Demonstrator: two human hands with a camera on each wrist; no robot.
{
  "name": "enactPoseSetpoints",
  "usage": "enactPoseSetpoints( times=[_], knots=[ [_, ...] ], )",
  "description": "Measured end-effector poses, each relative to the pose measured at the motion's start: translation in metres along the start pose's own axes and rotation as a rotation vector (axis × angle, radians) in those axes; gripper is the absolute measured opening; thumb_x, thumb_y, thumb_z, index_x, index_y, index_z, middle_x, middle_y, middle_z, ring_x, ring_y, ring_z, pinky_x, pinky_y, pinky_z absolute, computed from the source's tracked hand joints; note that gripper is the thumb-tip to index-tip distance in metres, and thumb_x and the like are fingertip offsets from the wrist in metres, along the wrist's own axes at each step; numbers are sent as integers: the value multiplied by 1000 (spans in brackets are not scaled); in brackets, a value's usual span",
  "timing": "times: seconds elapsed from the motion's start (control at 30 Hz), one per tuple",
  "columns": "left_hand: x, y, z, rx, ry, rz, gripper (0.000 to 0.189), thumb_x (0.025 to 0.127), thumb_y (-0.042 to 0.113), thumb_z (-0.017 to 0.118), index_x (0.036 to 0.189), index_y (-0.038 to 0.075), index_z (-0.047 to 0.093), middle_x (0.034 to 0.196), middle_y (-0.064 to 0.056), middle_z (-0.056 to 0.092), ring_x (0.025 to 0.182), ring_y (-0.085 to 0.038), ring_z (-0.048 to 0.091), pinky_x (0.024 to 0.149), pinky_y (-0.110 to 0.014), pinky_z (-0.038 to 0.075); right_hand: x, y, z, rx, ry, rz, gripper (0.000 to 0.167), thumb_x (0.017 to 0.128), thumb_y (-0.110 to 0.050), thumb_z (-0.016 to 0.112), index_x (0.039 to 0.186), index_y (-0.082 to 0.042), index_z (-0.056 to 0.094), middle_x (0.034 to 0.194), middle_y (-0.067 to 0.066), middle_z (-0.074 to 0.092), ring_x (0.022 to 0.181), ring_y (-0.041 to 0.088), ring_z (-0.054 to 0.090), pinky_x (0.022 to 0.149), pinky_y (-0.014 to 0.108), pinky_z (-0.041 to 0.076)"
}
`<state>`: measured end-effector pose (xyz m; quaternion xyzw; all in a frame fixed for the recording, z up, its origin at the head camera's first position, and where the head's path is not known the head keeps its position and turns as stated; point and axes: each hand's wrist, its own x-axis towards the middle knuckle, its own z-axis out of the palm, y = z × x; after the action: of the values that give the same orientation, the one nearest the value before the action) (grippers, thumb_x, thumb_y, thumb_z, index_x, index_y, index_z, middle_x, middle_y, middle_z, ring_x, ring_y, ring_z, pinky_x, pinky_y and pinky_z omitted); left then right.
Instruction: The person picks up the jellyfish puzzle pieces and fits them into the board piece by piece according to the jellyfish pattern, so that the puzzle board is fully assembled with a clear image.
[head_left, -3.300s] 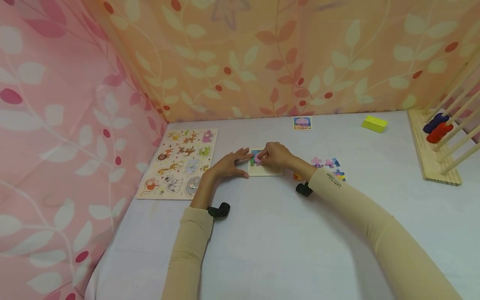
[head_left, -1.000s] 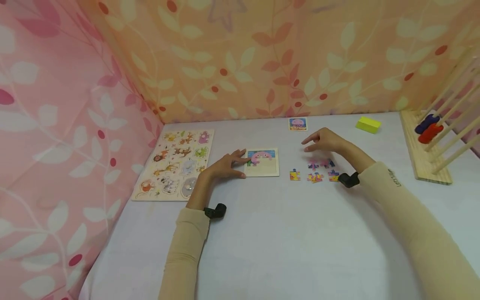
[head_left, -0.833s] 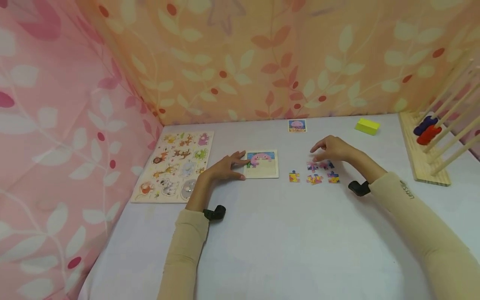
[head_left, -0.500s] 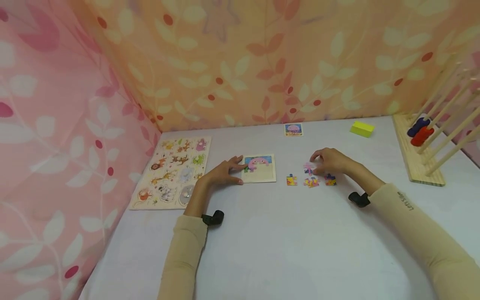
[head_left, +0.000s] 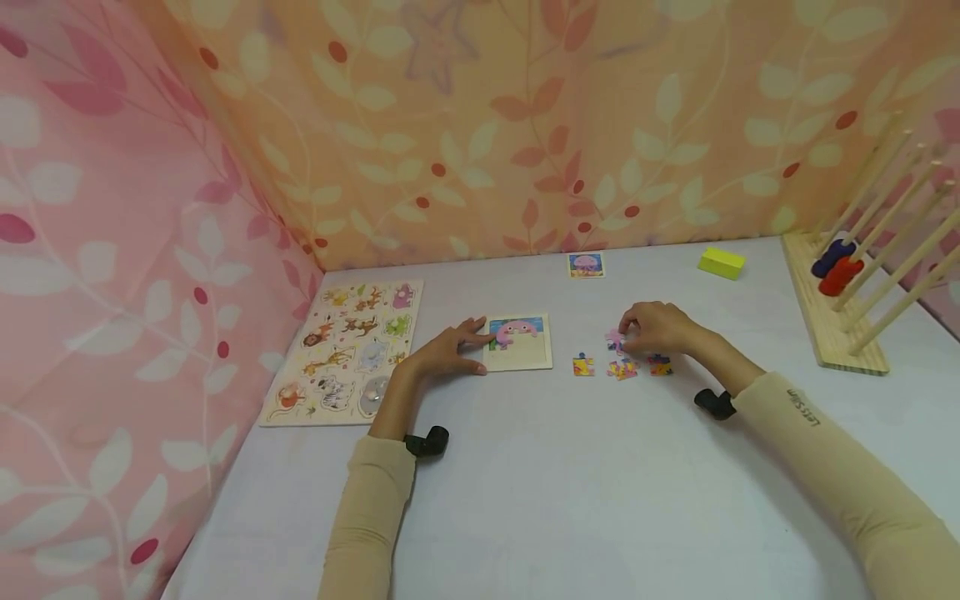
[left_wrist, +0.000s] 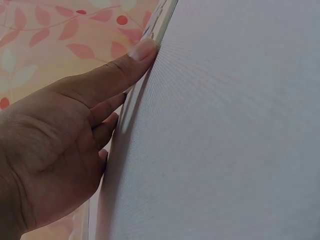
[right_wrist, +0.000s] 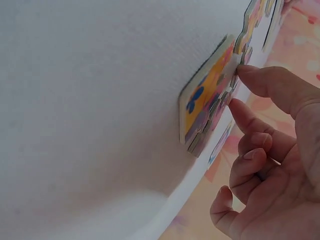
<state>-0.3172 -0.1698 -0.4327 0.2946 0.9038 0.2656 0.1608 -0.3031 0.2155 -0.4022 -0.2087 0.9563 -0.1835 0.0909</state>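
In the head view a square puzzle tray holds several joined pieces of a pink, eyed creature along its top; its lower part is bare. My left hand rests at the tray's left side, fingers extended, thumb by the lower left corner. In the left wrist view the thumb touches the tray's edge. My right hand pinches a pink jigsaw piece between thumb and index finger; the other fingers curl loosely. Close by lie a yellow piece, a pink-yellow piece and a blue-yellow piece.
An animal peg board lies left of the left hand. Behind the tray are a small picture card and a yellow block. A wooden peg stand with blue and red figures stands at the right. Patterned cloth encloses the white table.
My right hand has left the tray, moved right, then lowered onto the loose pieces, its thumb and index finger closing on a pink one. My left hand has stayed at the tray.
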Motion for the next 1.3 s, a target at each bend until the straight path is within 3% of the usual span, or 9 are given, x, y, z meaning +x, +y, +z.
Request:
enactPoseSetpoints(
  times=[0.3,0.53,0.73,0.93,1.23,1.3],
  knots=[
    [-2,1,0,-3,7,3,67,76,32,74,136,20,46,155,-2,16,144,-24,4,116,-45,1,15,-10,7,79,22,-63,25,76,-25,69,94,-7,68,85,4,60,76,18,47,65,28,35],
    [-5,-1,-1,-6,17,-13,66,76,31,74,135,20,46,154,-2,17,144,-23,4,117,-44,0,40,-47,20,112,34,-141,26,76,-28,68,93,-9,68,76,2,53,71,17,44,61,27,32],
    [-3,0,-2,-11,13,12,67,76,32,74,136,19,46,154,-3,17,144,-24,4,116,-46,1,55,-78,31,20,41,-186,25,76,-30,70,92,-11,68,85,2,60,74,18,49,68,33,35],
    [-2,1,-2,1,10,7,66,76,32,74,135,19,46,154,-3,17,144,-23,5,116,-46,2,70,-97,41,-33,49,-197,26,74,-30,71,91,-11,68,91,3,64,79,19,56,75,43,40],
    [-1,-1,-2,0,14,21,66,76,32,74,135,19,47,154,-3,18,144,-23,5,116,-47,3,85,-108,46,25,-2,-144,28,78,-27,68,97,-7,65,95,6,65,87,22,57,78,41,44],
    [-1,-1,-2,-2,11,18,65,77,32,73,135,19,47,154,-3,18,144,-23,5,116,-47,2,84,-107,46,49,-15,-128,30,78,-27,69,101,-8,63,93,7,64,83,22,56,72,39,45]
  ],
)
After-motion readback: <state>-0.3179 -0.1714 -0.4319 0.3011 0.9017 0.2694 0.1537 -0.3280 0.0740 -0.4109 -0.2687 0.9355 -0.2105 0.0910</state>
